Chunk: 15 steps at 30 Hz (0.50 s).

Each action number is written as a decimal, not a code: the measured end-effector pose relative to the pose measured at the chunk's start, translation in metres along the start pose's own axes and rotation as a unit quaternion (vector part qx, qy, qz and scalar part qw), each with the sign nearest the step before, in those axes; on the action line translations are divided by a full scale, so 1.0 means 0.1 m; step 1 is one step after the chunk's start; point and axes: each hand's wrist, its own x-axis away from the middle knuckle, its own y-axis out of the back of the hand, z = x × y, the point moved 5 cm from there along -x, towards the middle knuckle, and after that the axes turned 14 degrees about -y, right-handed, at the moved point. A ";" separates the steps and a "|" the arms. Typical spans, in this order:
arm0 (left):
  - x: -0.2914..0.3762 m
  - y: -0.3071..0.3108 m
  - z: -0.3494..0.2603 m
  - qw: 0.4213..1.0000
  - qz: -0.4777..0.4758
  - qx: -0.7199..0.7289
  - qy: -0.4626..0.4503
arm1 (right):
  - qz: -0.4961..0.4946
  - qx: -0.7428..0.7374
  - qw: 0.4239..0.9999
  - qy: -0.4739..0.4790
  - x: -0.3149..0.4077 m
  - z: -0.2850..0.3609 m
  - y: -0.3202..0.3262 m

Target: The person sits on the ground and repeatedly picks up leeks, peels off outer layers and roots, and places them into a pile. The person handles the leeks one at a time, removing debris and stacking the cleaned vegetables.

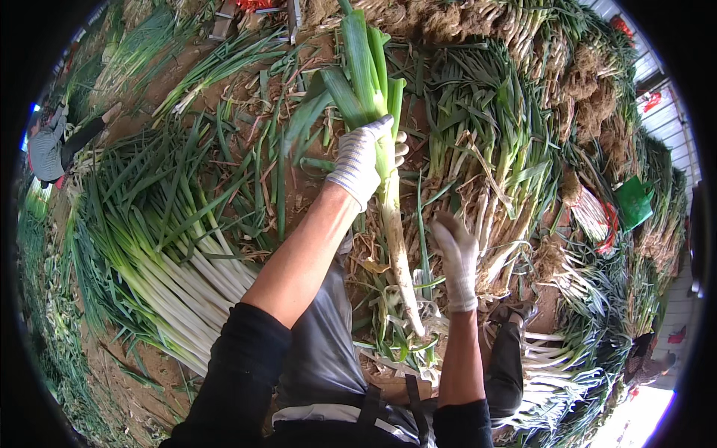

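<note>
My left hand [361,159], in a striped knit glove, is closed around the upper stalk of a large leek or Welsh onion [396,235]. Its green leaves point away from me, and its soil-stained white shank hangs towards my lap. To the right of that shank is my right hand [456,257], in a pale glove, slightly blurred; its fingers are partly curled, and whether it holds anything is unclear. Peeled white stalks with green tops [179,291] lie in a row at my left. Unpeeled stalks with dry outer skins [493,185] are heaped beyond my right hand.
Cut green leaves and peelings [269,157] litter the soil floor. Bundles with brown roots [582,84] are stacked at the far right, near a green bag [634,203]. A person [47,151] is at the far left; another person [644,361] is at the lower right.
</note>
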 end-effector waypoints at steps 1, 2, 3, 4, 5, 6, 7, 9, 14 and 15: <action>0.01 0.01 -0.02 1.000 -0.008 -0.007 -0.002 | 0.042 -0.021 0.998 0.042 -0.01 0.31 -0.16; 0.03 -0.02 0.00 1.000 -0.014 -0.009 0.001 | 0.075 -0.111 0.988 0.074 0.03 0.57 -0.30; 0.04 -0.10 0.04 1.000 -0.014 -0.009 0.005 | 0.092 -0.223 0.967 0.080 0.04 0.69 -0.38; 0.05 -0.16 0.04 1.000 -0.019 -0.010 -0.006 | 0.094 -0.216 0.970 0.067 -0.07 0.69 -0.46; 0.07 -0.22 0.06 1.000 -0.020 -0.003 -0.002 | 0.096 -0.209 0.972 0.054 -0.14 0.68 -0.52; 0.05 -0.18 0.06 1.000 -0.016 0.006 0.003 | 0.070 -0.190 0.979 0.032 -0.09 0.73 -0.57; 0.04 -0.14 0.05 1.000 -0.013 0.016 0.008 | 0.061 -0.210 0.975 0.032 -0.11 0.69 -0.59; 0.03 -0.10 0.05 1.000 -0.006 0.004 0.021 | 0.038 -0.245 0.968 0.031 -0.15 0.59 -0.56; -0.02 -0.05 0.00 1.000 -0.007 0.003 -0.003 | 0.121 -0.526 0.841 -0.023 -0.17 0.38 -0.45; -0.01 -0.06 0.01 1.000 -0.009 0.002 -0.002 | 0.102 -0.502 0.859 -0.022 -0.17 0.39 -0.44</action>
